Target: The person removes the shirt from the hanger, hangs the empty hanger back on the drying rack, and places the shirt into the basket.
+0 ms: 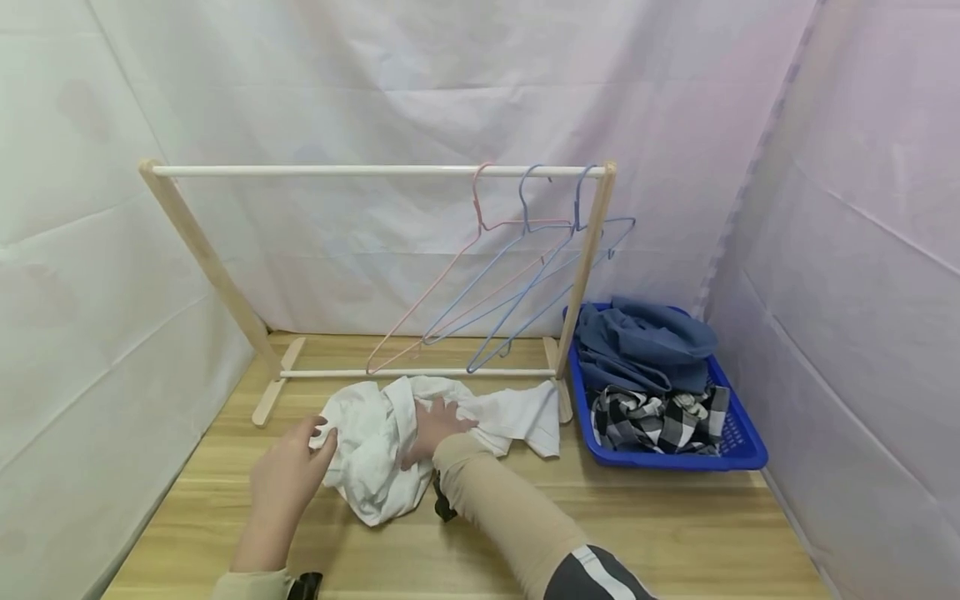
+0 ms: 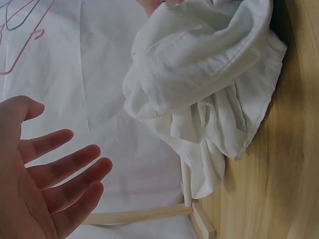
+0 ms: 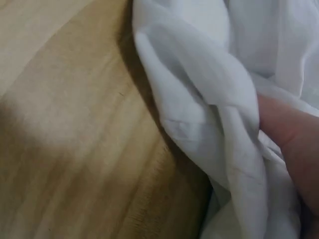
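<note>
Right hand (image 1: 438, 425) presses flat on the white cloth (image 1: 375, 454); left hand (image 1: 285, 479) spread beside it. Right of them, a basket (image 1: 738, 454) holds clothes (image 1: 645, 346).

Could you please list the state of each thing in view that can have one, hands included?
White garment: crumpled in a heap on the wooden table, not hung.
Left hand: open, fingers spread, beside the garment.
Right hand: resting on the garment; grip unclear.
Hangers: three, bare, hooked on the rack rail.
Blue basket: filled with a blue garment and a checked one.
</note>
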